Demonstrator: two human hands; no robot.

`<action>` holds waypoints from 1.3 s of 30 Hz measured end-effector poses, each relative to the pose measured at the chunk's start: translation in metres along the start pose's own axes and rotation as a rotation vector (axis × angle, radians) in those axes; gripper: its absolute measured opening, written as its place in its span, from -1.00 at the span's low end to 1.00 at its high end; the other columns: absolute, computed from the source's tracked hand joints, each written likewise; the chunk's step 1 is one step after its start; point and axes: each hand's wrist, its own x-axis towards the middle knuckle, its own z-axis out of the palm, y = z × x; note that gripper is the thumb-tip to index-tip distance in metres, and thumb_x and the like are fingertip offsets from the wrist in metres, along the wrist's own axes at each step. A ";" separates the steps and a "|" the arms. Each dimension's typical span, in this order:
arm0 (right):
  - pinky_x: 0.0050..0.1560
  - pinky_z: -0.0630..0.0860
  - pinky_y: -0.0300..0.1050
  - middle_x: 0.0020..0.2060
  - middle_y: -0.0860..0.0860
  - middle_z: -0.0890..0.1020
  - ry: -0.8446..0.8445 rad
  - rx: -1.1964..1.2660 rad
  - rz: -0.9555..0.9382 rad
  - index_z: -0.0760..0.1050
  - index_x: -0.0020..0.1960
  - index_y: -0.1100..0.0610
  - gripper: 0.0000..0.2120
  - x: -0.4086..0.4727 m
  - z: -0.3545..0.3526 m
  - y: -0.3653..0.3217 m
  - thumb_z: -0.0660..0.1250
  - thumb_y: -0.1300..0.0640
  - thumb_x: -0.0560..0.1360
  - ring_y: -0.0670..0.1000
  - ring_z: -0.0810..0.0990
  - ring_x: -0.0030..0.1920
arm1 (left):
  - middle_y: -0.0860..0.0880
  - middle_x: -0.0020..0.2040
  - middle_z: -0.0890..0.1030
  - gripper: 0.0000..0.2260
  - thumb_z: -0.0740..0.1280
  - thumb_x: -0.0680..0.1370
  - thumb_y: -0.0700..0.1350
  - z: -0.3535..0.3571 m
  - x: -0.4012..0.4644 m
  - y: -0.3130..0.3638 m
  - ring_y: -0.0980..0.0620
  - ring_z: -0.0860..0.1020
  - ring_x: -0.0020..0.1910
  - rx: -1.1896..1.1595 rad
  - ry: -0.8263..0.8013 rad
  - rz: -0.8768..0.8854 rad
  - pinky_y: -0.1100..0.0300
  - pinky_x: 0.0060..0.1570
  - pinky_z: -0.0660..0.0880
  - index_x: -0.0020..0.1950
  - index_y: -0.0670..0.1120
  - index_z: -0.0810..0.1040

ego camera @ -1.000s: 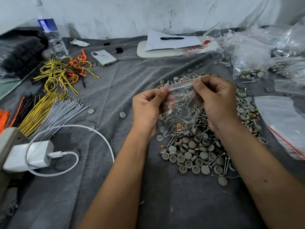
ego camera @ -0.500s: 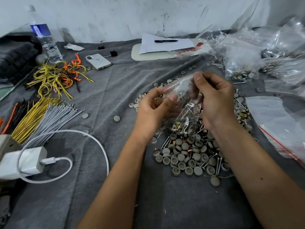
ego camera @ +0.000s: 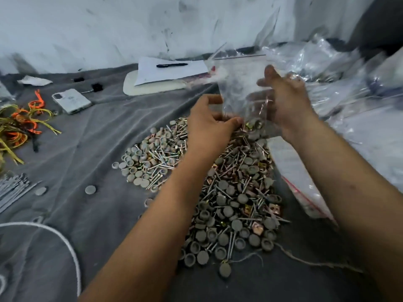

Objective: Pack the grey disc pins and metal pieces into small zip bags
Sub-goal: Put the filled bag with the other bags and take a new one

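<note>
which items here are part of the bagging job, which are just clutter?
In the job:
- small zip bag, between left hand and right hand
- pile of grey disc pins and metal pieces
- spare zip bags

Lying about:
- phone
- pen on paper
- yellow and orange wires
- white cable

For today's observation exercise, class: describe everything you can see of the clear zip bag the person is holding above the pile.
The clear plastic zip bag is thin, see-through and blurred by motion. It hangs roughly upright above the pile of grey disc pins and metal pieces, its top strip level and towards the wall. A few grey discs and brass-coloured pieces sit at its bottom. The left hand pinches its lower left edge; the right hand, fingers spread, is against its right side.
</note>
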 end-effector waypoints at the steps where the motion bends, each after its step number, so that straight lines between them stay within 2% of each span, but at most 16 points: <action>1: -0.08 0.59 0.11 -0.07 0.15 0.75 -0.029 -0.085 0.079 0.60 0.05 0.12 -0.66 0.005 -0.012 0.001 0.39 -0.17 0.58 0.17 0.68 -0.12 | 0.00 -0.15 0.73 -0.59 0.57 0.45 -0.28 0.012 0.012 -0.001 0.14 0.73 -0.18 0.002 0.013 -0.013 0.11 -0.10 0.70 0.07 0.09 0.45; 3: -0.15 0.66 0.03 -0.11 0.09 0.76 -0.081 -0.214 0.100 0.66 0.03 0.13 -0.72 0.012 -0.038 0.004 0.46 -0.10 0.54 0.10 0.73 -0.09 | -0.01 -0.11 0.73 -0.60 0.57 0.45 -0.27 0.040 0.036 -0.006 0.10 0.73 -0.16 0.029 0.018 -0.015 0.07 -0.08 0.70 0.07 0.07 0.46; 7: -0.38 0.57 -0.18 -0.29 0.00 0.74 0.060 -0.261 -0.031 0.68 -0.03 0.18 -0.91 0.044 -0.063 0.003 0.52 0.17 0.51 -0.06 0.69 -0.35 | -0.08 -0.07 0.70 -0.62 0.56 0.48 -0.23 0.086 0.075 -0.011 -0.01 0.71 -0.08 0.077 0.037 0.008 -0.02 -0.01 0.68 0.17 -0.02 0.46; 10: -0.15 0.65 -0.03 -0.20 0.04 0.72 0.115 -0.308 -0.055 0.64 -0.04 0.16 -0.92 0.076 -0.070 0.006 0.52 0.21 0.50 -0.01 0.71 -0.19 | -0.07 0.05 0.66 -0.53 0.55 0.51 -0.08 0.103 0.088 -0.010 -0.01 0.65 0.03 0.292 0.059 0.062 0.08 0.02 0.60 0.30 -0.11 0.40; 12: 0.12 0.65 0.12 0.02 0.12 0.70 0.172 -0.470 -0.018 0.59 0.13 0.17 -0.71 0.089 -0.078 0.010 0.55 0.10 0.49 0.11 0.71 0.03 | -0.14 0.21 0.61 -0.48 0.53 0.51 -0.01 0.107 0.089 -0.013 -0.12 0.60 0.18 0.524 0.040 0.106 0.02 0.11 0.57 0.33 -0.16 0.39; 14: 0.18 0.60 0.06 0.07 0.11 0.67 0.226 -0.729 -0.048 0.56 0.20 0.16 -0.59 0.087 -0.087 0.014 0.57 0.01 0.46 0.12 0.66 0.09 | -0.12 0.12 0.64 -0.63 0.50 0.52 0.03 0.107 0.081 -0.014 -0.11 0.60 0.09 0.715 -0.032 0.182 0.01 0.05 0.56 0.19 -0.16 0.53; 15: 0.12 0.58 -0.03 0.01 0.06 0.67 0.228 -0.850 -0.090 0.60 0.14 0.14 -0.65 0.083 -0.091 0.014 0.57 0.01 0.45 0.08 0.65 0.05 | -0.10 0.02 0.66 -0.72 0.49 0.52 0.01 0.105 0.076 -0.013 -0.09 0.60 0.02 0.762 -0.100 0.224 0.03 -0.01 0.57 0.09 -0.15 0.60; 18: -0.10 0.52 -0.12 -0.25 -0.02 0.67 0.001 -1.046 -0.101 0.66 -0.14 0.13 -0.89 0.066 -0.103 0.009 0.57 0.13 0.45 0.04 0.64 -0.15 | -0.04 -0.13 0.64 -0.89 0.49 0.49 -0.10 0.105 0.055 -0.009 -0.03 0.59 -0.11 0.798 -0.325 0.327 0.11 -0.13 0.54 -0.09 -0.11 0.63; 21: -0.14 0.59 -0.05 -0.25 0.04 0.71 -0.416 -1.226 0.045 0.70 -0.10 0.11 -0.97 0.042 -0.104 -0.001 0.52 0.22 0.49 0.06 0.65 -0.21 | -0.03 -0.09 0.60 -0.84 0.48 0.47 -0.11 0.109 0.036 -0.010 -0.08 0.58 -0.08 0.972 -0.490 0.379 0.09 -0.09 0.54 0.00 -0.09 0.59; 23: -0.12 0.55 -0.12 -0.25 -0.07 0.71 -0.544 -1.392 0.043 0.70 -0.11 0.04 -0.93 0.031 -0.102 -0.006 0.58 0.14 0.46 -0.04 0.64 -0.20 | -0.04 -0.04 0.59 -0.79 0.49 0.48 -0.14 0.109 0.030 -0.014 -0.08 0.58 -0.04 1.045 -0.464 0.365 0.07 -0.05 0.54 0.08 -0.10 0.59; 26: -0.19 0.45 -0.17 -0.33 -0.08 0.65 -0.547 -1.399 -0.045 0.62 -0.22 0.03 -0.82 0.017 -0.097 -0.009 0.63 0.15 0.39 -0.04 0.58 -0.26 | -0.03 -0.10 0.62 -0.84 0.44 0.46 -0.25 0.103 0.025 -0.017 -0.08 0.62 -0.04 0.946 -0.355 0.363 0.12 -0.08 0.53 0.03 -0.09 0.65; 29: -0.04 0.52 -0.10 -0.24 -0.01 0.68 -0.403 -1.310 -0.213 0.69 -0.12 0.09 -0.83 0.009 -0.101 -0.014 0.65 0.18 0.36 0.04 0.62 -0.16 | -0.05 -0.10 0.68 -0.81 0.45 0.44 -0.30 0.098 0.020 -0.015 -0.07 0.65 -0.08 0.736 -0.245 0.306 0.09 -0.07 0.61 0.01 -0.10 0.66; 33: -0.15 0.57 -0.12 -0.30 -0.01 0.68 -0.242 -1.191 -0.298 0.64 -0.14 -0.03 -0.76 0.004 -0.104 -0.023 0.64 0.23 0.36 -0.04 0.62 -0.30 | 0.05 -0.04 0.57 -0.54 0.56 0.42 -0.19 0.094 0.019 -0.014 0.08 0.60 -0.10 0.462 -0.155 0.115 0.17 -0.16 0.63 0.25 -0.12 0.46; 35: -0.19 0.61 -0.16 -0.35 0.00 0.70 -0.171 -1.061 -0.323 0.66 -0.13 0.06 -0.81 0.002 -0.106 -0.024 0.60 0.30 0.39 -0.06 0.67 -0.34 | 0.00 0.04 0.59 -0.47 0.57 0.41 -0.17 0.095 0.017 -0.014 0.01 0.62 -0.01 0.352 -0.188 -0.015 0.06 -0.04 0.67 0.28 -0.15 0.41; 37: -0.06 0.65 -0.07 -0.24 0.11 0.72 -0.083 -0.986 -0.357 0.67 -0.03 0.14 -0.82 0.002 -0.106 -0.023 0.57 0.31 0.42 0.10 0.72 -0.21 | -0.08 0.11 0.62 -0.50 0.57 0.39 -0.23 0.096 0.015 -0.015 -0.09 0.63 0.07 0.327 -0.219 -0.091 -0.07 0.07 0.66 0.25 -0.16 0.45; 39: 0.04 0.60 -0.06 -0.08 0.14 0.71 -0.010 -1.013 -0.377 0.62 0.13 0.16 -0.69 0.001 -0.105 -0.019 0.58 0.26 0.41 0.13 0.68 -0.10 | -0.11 0.09 0.62 -0.56 0.54 0.37 -0.28 0.097 0.013 -0.017 -0.09 0.62 0.02 0.395 -0.187 -0.078 -0.06 0.02 0.66 0.19 -0.16 0.49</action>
